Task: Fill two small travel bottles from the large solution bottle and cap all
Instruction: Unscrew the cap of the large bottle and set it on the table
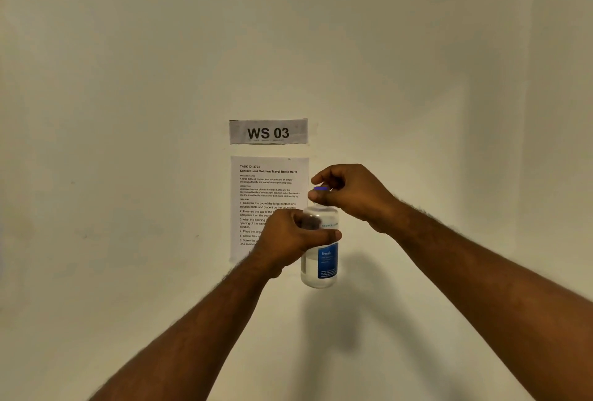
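Wall: plain cream wall (pixel 128 112) behind both raised arms.
Signs: strip sign (pixel 268 131) reads "WS 03"; sheet (pixel 269 182) headed "Contact Lens Solution Travel Bottle Refill".
Bottle: clear large bottle (pixel 321 259), blue label reading "fresh", held upright in mid-air.
Left hand (pixel 288 237): wrapped around the bottle's middle.
Right hand (pixel 349 192): pinching what seems the blue cap (pixel 321 189) just above the neck.

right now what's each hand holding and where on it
The left hand grips the large bottle around its upper body; the right hand pinches the blue cap at its top.

Two bare forearms with fine hair, no sleeves, watch or rings showing; left hand (pixel 290 240) and right hand (pixel 349 193) ungloved.
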